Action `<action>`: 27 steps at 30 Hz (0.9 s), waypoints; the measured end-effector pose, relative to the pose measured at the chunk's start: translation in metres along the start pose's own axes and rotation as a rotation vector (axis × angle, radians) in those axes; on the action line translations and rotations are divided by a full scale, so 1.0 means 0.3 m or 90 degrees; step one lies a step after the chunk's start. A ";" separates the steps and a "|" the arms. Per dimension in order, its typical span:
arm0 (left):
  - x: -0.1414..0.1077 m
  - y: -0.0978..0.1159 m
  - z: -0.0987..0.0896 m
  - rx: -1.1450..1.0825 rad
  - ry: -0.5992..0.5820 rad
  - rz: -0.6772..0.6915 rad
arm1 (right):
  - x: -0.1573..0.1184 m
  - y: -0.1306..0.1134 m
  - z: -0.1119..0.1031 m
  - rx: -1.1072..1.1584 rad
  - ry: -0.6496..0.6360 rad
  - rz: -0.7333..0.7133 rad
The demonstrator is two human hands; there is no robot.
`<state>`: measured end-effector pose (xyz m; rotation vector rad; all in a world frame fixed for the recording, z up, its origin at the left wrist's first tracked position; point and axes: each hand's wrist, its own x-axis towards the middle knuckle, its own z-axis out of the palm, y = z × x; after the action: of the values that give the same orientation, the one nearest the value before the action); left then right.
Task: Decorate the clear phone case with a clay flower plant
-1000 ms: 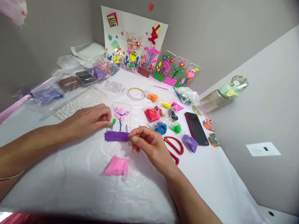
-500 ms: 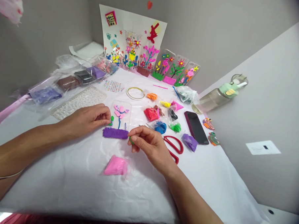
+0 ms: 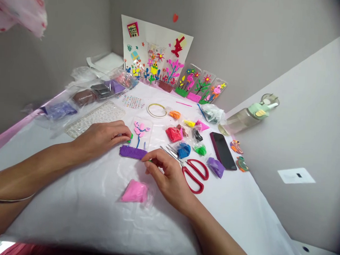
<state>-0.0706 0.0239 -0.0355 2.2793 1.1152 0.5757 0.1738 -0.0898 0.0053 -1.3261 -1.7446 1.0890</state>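
A clear phone case (image 3: 147, 131) lies on the white-covered table, decorated with a pink-and-blue clay flower (image 3: 139, 133) and a purple clay strip (image 3: 132, 152) along its near end. At its left edge, the closed fingers of my left hand (image 3: 109, 136) touch a green clay leaf (image 3: 131, 137); what they grip, if anything, is hidden. My right hand (image 3: 168, 174) pinches a small piece of green clay (image 3: 149, 161), mostly covered by the fingers, beside the purple strip's right end. Just nearer to me is a bag of pink clay (image 3: 135, 191).
Red-handled scissors (image 3: 203, 170) lie open to the right, beside blue clay (image 3: 183, 150) and a phone (image 3: 223, 150). Several other clay bags, a roll of tape (image 3: 156, 110) and a bottle (image 3: 243, 117) stand farther off. Decorated cases (image 3: 201, 85) lean at the back wall.
My right hand has moved slightly left and closer to the purple strip, and its green clay shows less. More of the scissors is visible. My left hand stays at the case's edge.
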 end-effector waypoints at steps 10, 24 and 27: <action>0.000 0.000 0.003 0.025 0.031 0.006 | 0.100 -0.055 0.015 -0.618 -0.168 -0.084; 0.000 -0.009 0.019 0.024 0.041 0.033 | 0.138 -0.024 0.046 -0.672 -0.152 -0.079; -0.001 -0.010 0.026 0.025 0.045 0.039 | 0.130 -0.018 0.040 -0.695 -0.130 -0.078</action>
<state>-0.0682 0.0231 -0.0434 2.3508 1.1027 0.6691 0.1513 -0.0552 0.0064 -1.6783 -2.6904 0.1193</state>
